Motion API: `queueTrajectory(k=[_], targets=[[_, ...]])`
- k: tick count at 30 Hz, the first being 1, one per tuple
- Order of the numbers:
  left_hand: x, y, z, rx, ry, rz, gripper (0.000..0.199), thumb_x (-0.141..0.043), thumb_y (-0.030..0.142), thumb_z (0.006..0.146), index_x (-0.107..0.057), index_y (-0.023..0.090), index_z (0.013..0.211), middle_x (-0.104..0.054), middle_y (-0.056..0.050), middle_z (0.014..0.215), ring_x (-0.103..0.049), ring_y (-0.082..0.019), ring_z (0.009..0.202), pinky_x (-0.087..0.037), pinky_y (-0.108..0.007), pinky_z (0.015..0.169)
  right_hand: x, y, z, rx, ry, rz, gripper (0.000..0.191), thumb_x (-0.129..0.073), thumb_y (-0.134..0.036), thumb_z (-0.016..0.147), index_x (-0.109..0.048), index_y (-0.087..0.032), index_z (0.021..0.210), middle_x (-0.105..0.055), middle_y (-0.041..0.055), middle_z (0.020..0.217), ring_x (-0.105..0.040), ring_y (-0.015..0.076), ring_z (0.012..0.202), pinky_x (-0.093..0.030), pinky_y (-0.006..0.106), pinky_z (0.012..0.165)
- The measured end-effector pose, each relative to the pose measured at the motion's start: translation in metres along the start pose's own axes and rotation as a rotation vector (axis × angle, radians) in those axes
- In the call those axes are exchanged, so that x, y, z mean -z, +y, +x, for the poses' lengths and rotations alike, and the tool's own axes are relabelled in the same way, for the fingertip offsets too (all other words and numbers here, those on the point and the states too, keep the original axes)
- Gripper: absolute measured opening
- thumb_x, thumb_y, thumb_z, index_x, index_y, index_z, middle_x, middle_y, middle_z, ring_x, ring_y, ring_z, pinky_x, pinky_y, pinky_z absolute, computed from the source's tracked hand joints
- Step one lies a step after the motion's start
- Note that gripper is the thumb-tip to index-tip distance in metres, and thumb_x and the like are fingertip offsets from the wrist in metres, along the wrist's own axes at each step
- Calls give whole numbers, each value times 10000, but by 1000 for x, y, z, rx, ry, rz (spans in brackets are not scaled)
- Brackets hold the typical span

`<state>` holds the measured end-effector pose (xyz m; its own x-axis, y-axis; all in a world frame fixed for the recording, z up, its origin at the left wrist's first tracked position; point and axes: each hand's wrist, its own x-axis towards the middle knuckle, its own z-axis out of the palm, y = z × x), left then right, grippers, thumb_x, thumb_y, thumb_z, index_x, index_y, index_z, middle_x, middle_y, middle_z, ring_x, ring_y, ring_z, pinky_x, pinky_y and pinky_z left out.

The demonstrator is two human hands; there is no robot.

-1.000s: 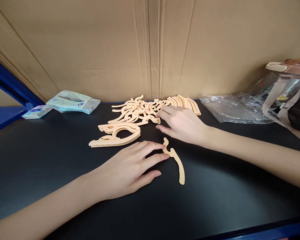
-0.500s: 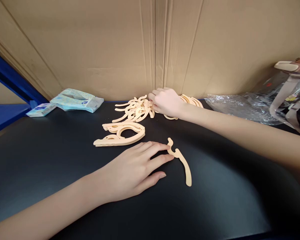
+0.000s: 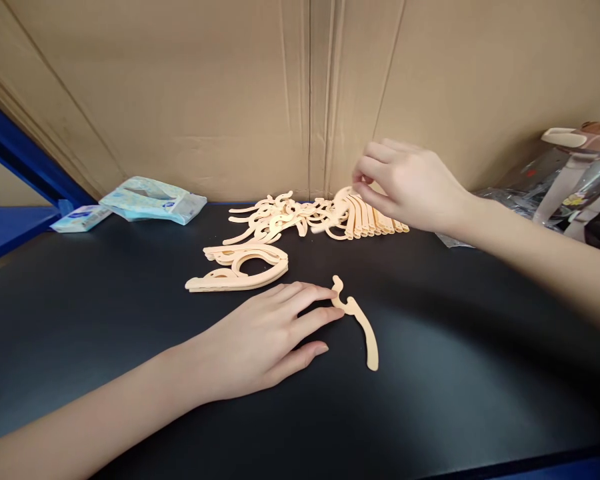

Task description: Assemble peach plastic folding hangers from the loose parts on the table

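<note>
My left hand (image 3: 275, 330) lies flat with fingers spread, two fingertips touching one end of a beige curved hanger arm (image 3: 366, 333) on the black table. My right hand (image 3: 405, 180) is raised at the back, its fingers pinched on another beige hanger arm (image 3: 336, 208), blurred by motion. Below and behind it stands a row of several upright hanger arms (image 3: 373, 220). To the left of the row is a loose heap of beige hanger pieces (image 3: 275, 219). Nearer my left hand, a stack of folded hangers (image 3: 260, 279) rests on the table.
A blue tissue pack (image 3: 153, 200) and a smaller packet (image 3: 83, 219) lie at the back left by a blue frame (image 3: 25, 157). Cardboard (image 3: 190, 93) walls the back. On the right are crumpled clear plastic (image 3: 515, 193) and a strapped bottle (image 3: 587, 173).
My right hand has lifted from the heap and moved right, bringing a hanger arm with it and uncovering the upright row. My left hand stays on its piece.
</note>
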<state>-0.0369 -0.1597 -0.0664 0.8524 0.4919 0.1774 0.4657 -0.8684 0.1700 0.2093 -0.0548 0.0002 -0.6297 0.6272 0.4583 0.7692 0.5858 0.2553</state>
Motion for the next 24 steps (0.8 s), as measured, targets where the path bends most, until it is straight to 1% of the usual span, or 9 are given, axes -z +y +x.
queueTrajectory(k=[4, 7, 9, 11, 12, 16, 18, 20, 24], targets=[[-1, 0, 1, 19, 2, -29, 363, -482, 276, 967, -495, 229, 1327, -531, -72, 1367, -530, -224, 1198, -445, -362, 1002, 10, 4, -35, -103, -152, 417, 290, -349, -398, 974, -545, -213, 866, -567, 21, 770, -514, 153, 656, -375, 299, 604], [-1, -1, 1, 25, 3, -39, 351, -473, 272, 969, -491, 211, 1314, -535, -75, 1355, -523, -215, 1201, -446, -351, 995, 9, 3, -54, -54, -322, 642, 283, -396, -409, 972, -545, -232, 808, -558, -17, 715, -504, 127, 626, -374, 272, 573], [-2, -1, 1, 27, -1, -36, 341, -466, 271, 972, -490, 200, 1305, -537, -76, 1346, -520, -209, 1202, -446, -345, 994, 6, -2, -61, -22, -416, 705, 250, -440, -379, 966, -567, -236, 804, -585, -24, 725, -514, 117, 635, -383, 264, 575], [-1, -1, 1, 28, 0, -31, 339, -465, 274, 972, -490, 202, 1303, -538, -75, 1343, -521, -207, 1197, -448, -345, 991, 1, -9, -63, -13, -461, 663, 205, -476, -354, 960, -594, -238, 839, -623, -24, 745, -529, 115, 641, -390, 267, 588], [-1, -1, 2, 29, 0, -29, 340, -467, 275, 971, -490, 206, 1304, -538, -75, 1341, -524, -209, 1194, -451, -347, 991, -1, -13, -61, -4, -454, 601, 187, -491, -352, 956, -601, -234, 860, -642, -19, 767, -541, 118, 651, -389, 272, 597], [0, 0, 2, 29, 8, -28, 339, -472, 272, 967, -501, 218, 1300, -552, -83, 1324, -539, -221, 1184, -462, -358, 984, -12, -23, -35, 43, -268, 223, 196, -493, -344, 951, -603, -190, 898, -676, 39, 902, -600, 179, 774, -351, 294, 612], [0, 0, 2, 27, 9, -24, 335, -475, 275, 967, -506, 217, 1295, -554, -84, 1323, -542, -226, 1186, -463, -359, 984, -22, -22, -16, 8, -208, 73, 223, -440, -305, 964, -615, -167, 944, -674, 83, 964, -608, 198, 786, -310, 297, 578], [1, 0, 1, 22, 7, -23, 338, -477, 275, 967, -502, 213, 1298, -552, -84, 1329, -541, -225, 1190, -459, -358, 990, -34, -19, 3, -14, -190, 25, 251, -424, -314, 965, -619, -157, 987, -660, 111, 1018, -614, 213, 816, -276, 300, 559], [1, 0, 1, 19, 4, -23, 340, -466, 274, 973, -492, 198, 1303, -548, -85, 1337, -534, -225, 1199, -451, -360, 1000, -58, -17, 33, -103, -249, 107, 240, -484, -313, 909, -630, -148, 1003, -651, 141, 1053, -620, 250, 862, -286, 299, 572]])
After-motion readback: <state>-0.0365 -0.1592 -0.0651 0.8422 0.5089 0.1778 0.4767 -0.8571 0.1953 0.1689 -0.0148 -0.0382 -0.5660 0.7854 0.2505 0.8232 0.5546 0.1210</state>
